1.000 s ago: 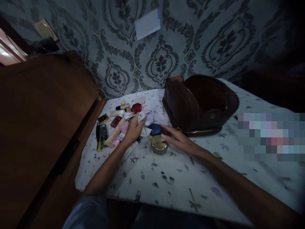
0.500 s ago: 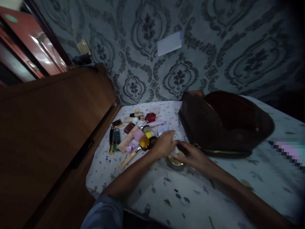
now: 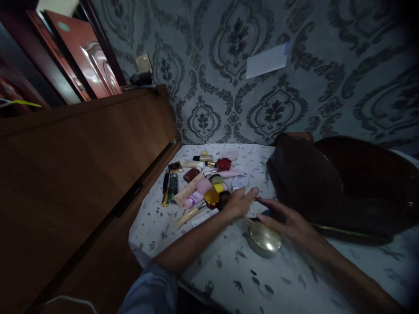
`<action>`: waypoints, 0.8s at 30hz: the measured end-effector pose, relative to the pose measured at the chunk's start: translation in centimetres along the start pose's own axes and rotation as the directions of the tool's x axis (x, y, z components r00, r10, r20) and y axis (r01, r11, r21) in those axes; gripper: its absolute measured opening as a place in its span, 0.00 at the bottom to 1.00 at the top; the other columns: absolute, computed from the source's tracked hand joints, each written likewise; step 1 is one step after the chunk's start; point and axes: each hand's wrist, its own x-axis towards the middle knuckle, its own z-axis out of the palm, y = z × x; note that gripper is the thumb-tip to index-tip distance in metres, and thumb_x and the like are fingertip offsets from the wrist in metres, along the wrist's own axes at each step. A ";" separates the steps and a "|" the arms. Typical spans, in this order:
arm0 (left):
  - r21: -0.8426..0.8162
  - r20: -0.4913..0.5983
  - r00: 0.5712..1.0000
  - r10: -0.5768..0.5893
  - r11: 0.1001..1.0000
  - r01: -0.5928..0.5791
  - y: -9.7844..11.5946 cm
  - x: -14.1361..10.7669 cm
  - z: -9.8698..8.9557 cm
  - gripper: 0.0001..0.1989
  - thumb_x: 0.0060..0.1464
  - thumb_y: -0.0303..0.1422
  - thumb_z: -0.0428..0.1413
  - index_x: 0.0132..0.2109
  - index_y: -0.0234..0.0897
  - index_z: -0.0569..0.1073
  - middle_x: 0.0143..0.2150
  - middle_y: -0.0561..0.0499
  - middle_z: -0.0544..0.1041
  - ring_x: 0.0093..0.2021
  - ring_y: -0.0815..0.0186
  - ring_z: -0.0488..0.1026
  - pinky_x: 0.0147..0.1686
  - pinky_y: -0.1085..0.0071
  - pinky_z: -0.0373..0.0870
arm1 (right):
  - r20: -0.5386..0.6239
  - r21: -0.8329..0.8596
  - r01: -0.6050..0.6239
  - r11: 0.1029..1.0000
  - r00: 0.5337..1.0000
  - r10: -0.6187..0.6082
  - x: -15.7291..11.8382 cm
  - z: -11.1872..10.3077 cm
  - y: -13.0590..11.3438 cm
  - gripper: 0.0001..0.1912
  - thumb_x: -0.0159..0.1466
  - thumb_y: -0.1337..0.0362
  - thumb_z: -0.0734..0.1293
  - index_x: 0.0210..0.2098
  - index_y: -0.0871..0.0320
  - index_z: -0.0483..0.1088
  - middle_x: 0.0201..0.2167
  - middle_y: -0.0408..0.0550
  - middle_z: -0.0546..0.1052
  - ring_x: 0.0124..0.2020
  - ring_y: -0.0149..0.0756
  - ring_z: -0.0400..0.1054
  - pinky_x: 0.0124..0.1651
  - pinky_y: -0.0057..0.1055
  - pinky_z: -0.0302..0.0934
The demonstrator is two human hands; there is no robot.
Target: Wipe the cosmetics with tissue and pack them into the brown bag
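A crumpled white item (image 3: 252, 206), perhaps a tissue, is between my two hands. My left hand (image 3: 240, 203) is closed around its left side, beside the pile of cosmetics. To its right, my right hand (image 3: 284, 218) has its thumb and fingers apart, fingertips close to the white item. Just below the hands lies a round gold-lidded container (image 3: 264, 237) on the patterned sheet (image 3: 229, 270). An amber round jar (image 3: 211, 198), a pink item (image 3: 203, 186), a red bottle (image 3: 224, 164) and several tubes lie left of my left hand.
A large dark brown bag (image 3: 307, 183) stands at the right against the patterned wall (image 3: 203, 117). Along the left runs a wooden panel (image 3: 98, 144). A white paper (image 3: 267, 61) is on the wall.
The view has shifted left, so the bag and cosmetics sit further right. The gold-lidded container now shows more fully below my hands, and a white tube near my left forearm is uncovered.
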 end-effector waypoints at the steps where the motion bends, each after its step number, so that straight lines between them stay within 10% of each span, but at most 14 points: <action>1: 0.031 -0.004 1.000 0.007 0.999 -0.007 -0.3 -0.1 -0.1 0.19 0.64 0.41 0.46 0.35 0.33 0.74 0.29 0.51 0.75 0.35 0.64 0.72 0.40 0.68 0.71 | 0.010 0.020 -0.020 1.000 1.000 0.019 -0.1 0.0 -0.2 0.37 0.54 0.39 0.69 0.54 0.58 0.72 0.51 0.56 0.77 0.52 0.54 0.71 0.55 0.45 0.68; 7: 0.238 -0.001 0.995 0.096 0.967 -0.093 -1.8 -1.1 -0.5 0.30 0.67 0.47 0.35 0.25 0.37 0.68 0.22 0.49 0.70 0.30 0.63 0.72 0.36 0.67 0.71 | 0.061 0.104 -0.045 0.994 0.997 0.039 -1.2 -0.3 -1.6 0.34 0.55 0.39 0.69 0.53 0.55 0.73 0.50 0.54 0.77 0.52 0.52 0.72 0.55 0.45 0.68; 17: 0.440 0.019 0.967 0.253 0.867 -0.236 -2.3 -2.8 -0.9 0.16 0.66 0.41 0.43 0.49 0.36 0.70 0.45 0.40 0.77 0.52 0.55 0.73 0.56 0.57 0.66 | 0.067 0.121 -0.025 0.992 0.998 0.017 -1.6 -0.6 -0.2 0.33 0.58 0.42 0.69 0.55 0.56 0.70 0.54 0.53 0.75 0.56 0.51 0.69 0.61 0.48 0.61; 24: 0.321 0.092 0.960 0.265 0.905 -0.280 -1.4 -5.3 -2.5 0.29 0.64 0.42 0.48 0.65 0.32 0.52 0.62 0.35 0.66 0.62 0.56 0.66 0.61 0.57 0.62 | 0.038 0.026 0.053 0.998 0.998 -0.054 -1.8 -0.4 -0.4 0.33 0.62 0.46 0.67 0.62 0.55 0.64 0.59 0.54 0.71 0.59 0.48 0.66 0.63 0.46 0.60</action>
